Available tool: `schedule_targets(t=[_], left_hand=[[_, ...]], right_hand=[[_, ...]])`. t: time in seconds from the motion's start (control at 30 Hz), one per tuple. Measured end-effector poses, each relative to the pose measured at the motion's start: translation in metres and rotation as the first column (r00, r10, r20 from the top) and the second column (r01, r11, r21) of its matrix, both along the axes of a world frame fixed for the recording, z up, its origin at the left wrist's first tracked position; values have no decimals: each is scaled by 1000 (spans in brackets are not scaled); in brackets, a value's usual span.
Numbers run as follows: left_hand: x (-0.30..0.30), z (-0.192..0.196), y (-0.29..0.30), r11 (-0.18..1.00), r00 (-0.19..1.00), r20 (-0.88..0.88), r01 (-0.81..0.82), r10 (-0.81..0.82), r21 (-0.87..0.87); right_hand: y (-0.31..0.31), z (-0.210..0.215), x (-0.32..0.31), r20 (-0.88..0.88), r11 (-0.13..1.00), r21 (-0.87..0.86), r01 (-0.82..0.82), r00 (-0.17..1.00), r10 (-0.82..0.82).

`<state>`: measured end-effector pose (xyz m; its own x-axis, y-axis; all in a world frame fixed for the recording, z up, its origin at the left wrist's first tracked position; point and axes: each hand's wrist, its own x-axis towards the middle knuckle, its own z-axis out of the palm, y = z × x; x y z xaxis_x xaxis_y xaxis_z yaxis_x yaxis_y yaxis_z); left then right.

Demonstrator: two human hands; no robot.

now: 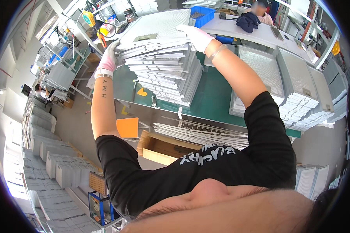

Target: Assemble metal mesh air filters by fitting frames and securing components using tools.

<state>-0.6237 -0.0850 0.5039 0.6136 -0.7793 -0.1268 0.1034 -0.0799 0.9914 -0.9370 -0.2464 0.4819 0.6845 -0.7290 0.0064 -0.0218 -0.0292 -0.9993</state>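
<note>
2 gloved hands (109,58) (196,37), 1 blue bin (204,15), 1 cardboard box (159,149), 1 orange stool (127,127).

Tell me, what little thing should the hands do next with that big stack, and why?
Probably nudge the top panels straight. The left hand and right hand grip opposite ends of the stack of metal mesh filter panels, whose layers sit fanned and uneven on the green table.

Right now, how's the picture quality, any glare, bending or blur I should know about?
Head view: fisheye bends the green table edge and shelving toward the rim, with black corners; bright glare washes out the lower left; both gloved hands, left hand and right hand, on the stack of metal mesh panels look sharp; a distant person's face is blurred.
</note>
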Motion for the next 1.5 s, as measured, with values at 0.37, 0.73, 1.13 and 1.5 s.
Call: schedule_targets(t=[0.37, 0.73, 1.13, 1.5], left_hand=[[-30, -42, 55, 910, 913, 407, 179, -12, -374], [-223, -69, 85, 816, 894, 248, 443, -372, -372], [-352, -139, -153, 613, 737, 359, 676, -573, -409], [-368, -107, -176, 497, 664, 297, 726, -686, -475]], right_hand=[[13, -18, -17, 652, 989, -46, -140, 746, 136], [72, -56, -243, 509, 938, -267, 221, 859, -57], [-8, -88, -409, 230, 787, -184, 589, 804, -548], [-38, -90, -444, 341, 767, -382, 516, 850, -402]])
